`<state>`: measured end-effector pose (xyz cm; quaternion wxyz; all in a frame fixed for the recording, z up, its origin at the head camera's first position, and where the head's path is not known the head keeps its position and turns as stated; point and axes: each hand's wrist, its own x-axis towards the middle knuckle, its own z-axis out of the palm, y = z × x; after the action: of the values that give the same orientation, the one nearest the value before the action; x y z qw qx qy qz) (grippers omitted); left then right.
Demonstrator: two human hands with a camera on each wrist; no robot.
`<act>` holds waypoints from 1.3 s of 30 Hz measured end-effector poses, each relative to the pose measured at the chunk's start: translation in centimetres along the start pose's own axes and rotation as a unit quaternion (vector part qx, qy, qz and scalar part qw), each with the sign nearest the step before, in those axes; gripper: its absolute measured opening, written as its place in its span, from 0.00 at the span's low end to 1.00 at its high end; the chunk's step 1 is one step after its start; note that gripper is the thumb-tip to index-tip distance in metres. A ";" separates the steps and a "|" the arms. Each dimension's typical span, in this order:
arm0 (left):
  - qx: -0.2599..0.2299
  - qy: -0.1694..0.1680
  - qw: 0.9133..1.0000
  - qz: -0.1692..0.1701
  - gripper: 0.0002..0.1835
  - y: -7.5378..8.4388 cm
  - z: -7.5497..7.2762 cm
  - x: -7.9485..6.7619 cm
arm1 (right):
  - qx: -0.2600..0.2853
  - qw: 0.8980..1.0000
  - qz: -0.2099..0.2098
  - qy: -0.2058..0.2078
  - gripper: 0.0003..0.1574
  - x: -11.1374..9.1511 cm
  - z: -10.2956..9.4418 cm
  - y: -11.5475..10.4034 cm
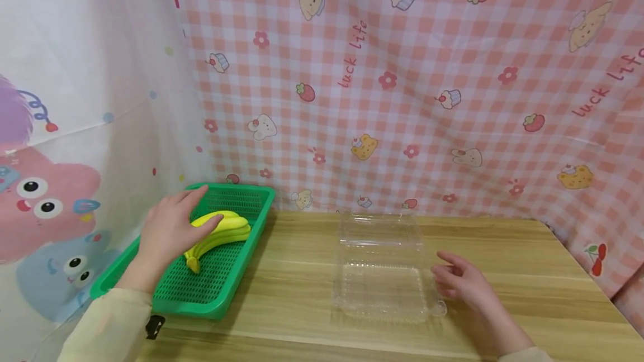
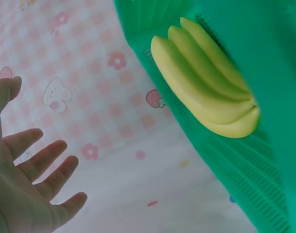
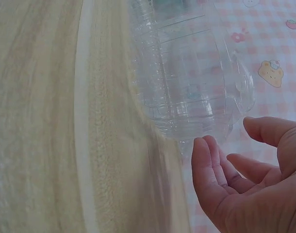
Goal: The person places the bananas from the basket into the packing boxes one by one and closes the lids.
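Note:
A bunch of yellow bananas (image 1: 225, 232) lies in a green plastic basket (image 1: 211, 310) on the left of the table. Above it in the head view is my left hand (image 1: 171, 228), thumb and fingers spread. The left wrist view shows that hand (image 2: 36, 179) apart from the bananas (image 2: 206, 82), holding nothing. A clear plastic clamshell box (image 1: 384, 289) stands mid-table with its lid (image 1: 380, 230) raised toward the back. My right hand (image 1: 465, 281) is just right of the box, its fingers loosely bent around nothing. In the right wrist view its fingertips (image 3: 201, 145) are right by the clear box (image 3: 187, 82).
The wooden table (image 1: 292, 295) runs back to a pink checked cloth (image 1: 382, 99). A white printed cloth (image 1: 115, 99) hangs at the left, close beside the basket. A small black object (image 1: 155, 327) sits by the basket's near left corner.

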<state>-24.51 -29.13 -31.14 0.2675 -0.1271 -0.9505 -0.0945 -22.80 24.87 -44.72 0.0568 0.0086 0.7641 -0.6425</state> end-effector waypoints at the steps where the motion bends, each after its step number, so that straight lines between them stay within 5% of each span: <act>1: 0.001 -0.004 1.000 -0.003 0.39 0.0 -0.1 0.2 | -0.002 1.000 -0.002 -0.002 0.41 0.0 0.0 0.0; 28: -0.016 0.006 1.000 -0.006 0.33 -1.5 3.2 3.9 | -0.020 1.000 -0.004 -0.011 0.39 0.5 0.4 0.3; 39: -0.030 -0.023 0.999 -0.025 0.34 -2.7 5.2 5.2 | -0.006 1.000 0.003 -0.006 0.33 0.5 0.6 0.3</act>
<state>-32.10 -29.43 -33.00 0.2394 -0.1133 -0.9559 -0.1271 -23.25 24.30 -45.21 0.0633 0.0062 0.7673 -0.6381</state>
